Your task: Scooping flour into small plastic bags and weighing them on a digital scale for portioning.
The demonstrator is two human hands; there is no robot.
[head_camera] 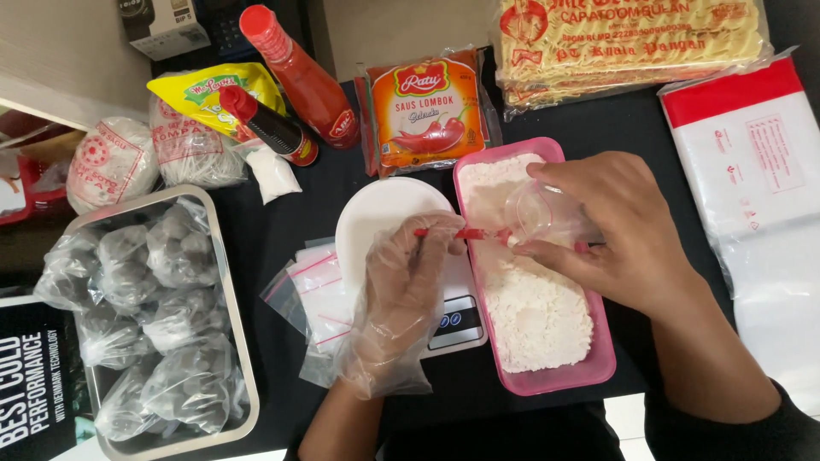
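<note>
Pink tray (604, 358) of flour under both hands, packets crowding its far rim

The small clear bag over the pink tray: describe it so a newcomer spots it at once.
Find the pink tray of white powder right of centre. At its upper end the bare right hand cups a small clear bag with a red zip strip, its mouth held open; the spare bags lie flat.

A metal tray (224, 282) of bagged dark balls (162, 341), 2 sauce bottles (303, 81), noodle packs (632, 38) and an orange sauce packet (427, 107).
</note>
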